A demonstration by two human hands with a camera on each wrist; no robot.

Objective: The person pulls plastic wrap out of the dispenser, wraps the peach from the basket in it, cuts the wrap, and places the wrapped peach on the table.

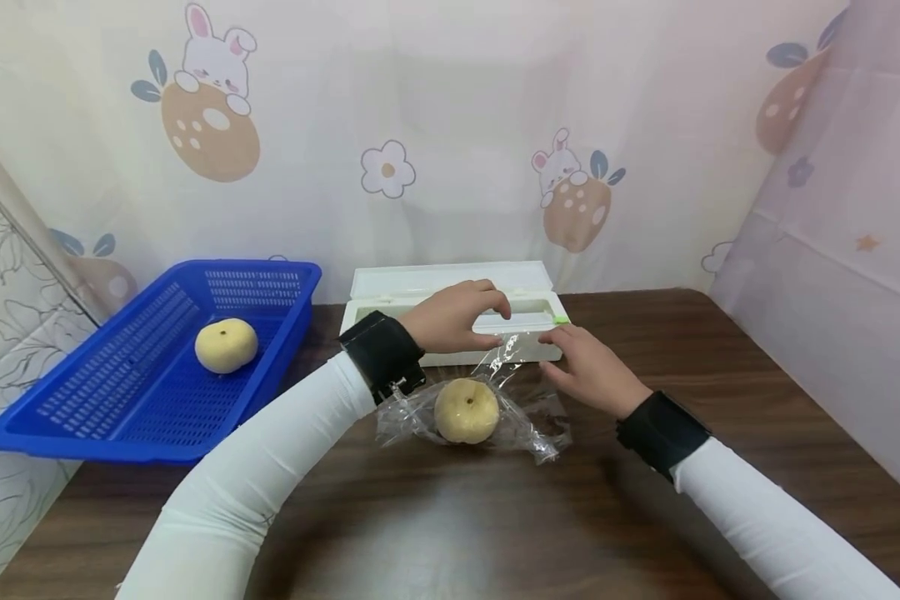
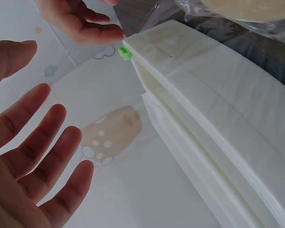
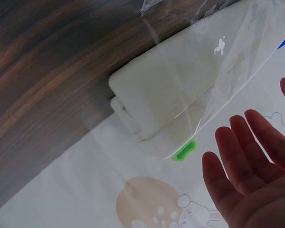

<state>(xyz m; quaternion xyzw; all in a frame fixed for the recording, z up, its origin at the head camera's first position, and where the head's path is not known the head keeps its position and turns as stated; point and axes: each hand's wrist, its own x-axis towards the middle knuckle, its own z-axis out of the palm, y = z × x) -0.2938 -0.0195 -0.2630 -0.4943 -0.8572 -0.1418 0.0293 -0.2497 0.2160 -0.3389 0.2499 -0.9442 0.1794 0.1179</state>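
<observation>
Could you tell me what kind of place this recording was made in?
Probably a home-style tabletop set up for food wrapping: a wooden table backed by cartoon-print curtains, a white cling-film dispenser, and a blue basket.

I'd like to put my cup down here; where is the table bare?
Bare wood lies along the near edge of the table, between the two sleeves, and on the right past the right hand. It is crowded around the wrapped pear, the white dispenser box and the blue basket at left.
</observation>
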